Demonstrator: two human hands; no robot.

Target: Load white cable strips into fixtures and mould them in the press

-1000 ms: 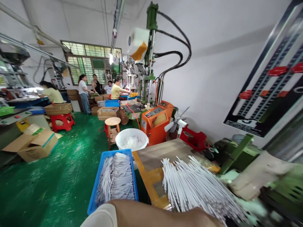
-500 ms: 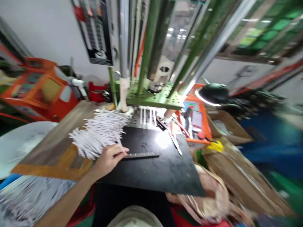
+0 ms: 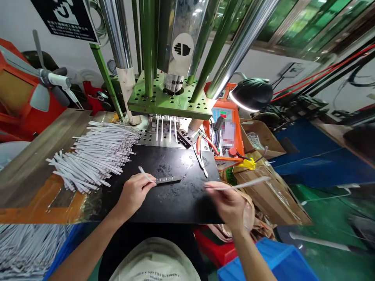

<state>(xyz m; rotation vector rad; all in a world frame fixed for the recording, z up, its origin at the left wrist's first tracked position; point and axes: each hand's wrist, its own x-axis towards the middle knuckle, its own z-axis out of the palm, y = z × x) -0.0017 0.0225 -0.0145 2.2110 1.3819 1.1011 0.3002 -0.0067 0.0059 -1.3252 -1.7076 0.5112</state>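
Observation:
My left hand [image 3: 131, 195] is closed in a pinch on a short-looking white strip [image 3: 142, 171] that sticks up past the fingertips. Its fingers are at the left end of a slim black bar [image 3: 170, 180] with small slots along its top, lying on the black work plate [image 3: 175, 207]. To the right, my right hand [image 3: 230, 203], smeared at the fingertips, holds a long white strip [image 3: 253, 182] pointing out to the right. A broad pile of white strips [image 3: 93, 156] lies left of my left hand.
A press with a green plate [image 3: 170, 106] stands ahead, several white strips hanging out beneath it. Pliers [image 3: 200, 158] lie near a black metal block [image 3: 185, 137]. Right of these are an orange control box [image 3: 238, 136], a lamp [image 3: 253, 95] and cardboard boxes [image 3: 272, 203].
My right hand has come up from below the plate's right edge with a white strip in it. My left hand stays at the bar's left end. The view has shifted and sharpened.

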